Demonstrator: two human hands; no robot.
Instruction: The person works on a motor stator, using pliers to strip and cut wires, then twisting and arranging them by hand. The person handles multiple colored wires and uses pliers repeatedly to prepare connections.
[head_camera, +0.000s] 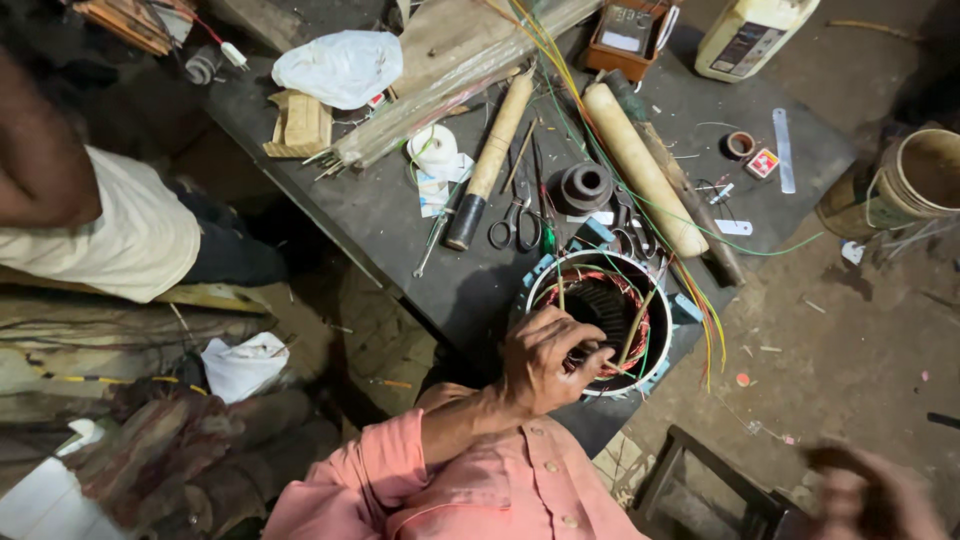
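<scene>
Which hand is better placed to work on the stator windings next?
Probably left: the left hand lies on the stator rim, touching the windings; the right hand is blurred, off to the side.

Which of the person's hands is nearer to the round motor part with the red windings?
The left. The left hand rests on the rim of the motor stator, fingers over its windings. The right hand is blurred, well off to the stator's lower right, above the floor.

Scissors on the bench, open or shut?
Shut, nearly. The scissors lie flat on the dark bench; the blades run together as one line up from the two handle loops.
</scene>
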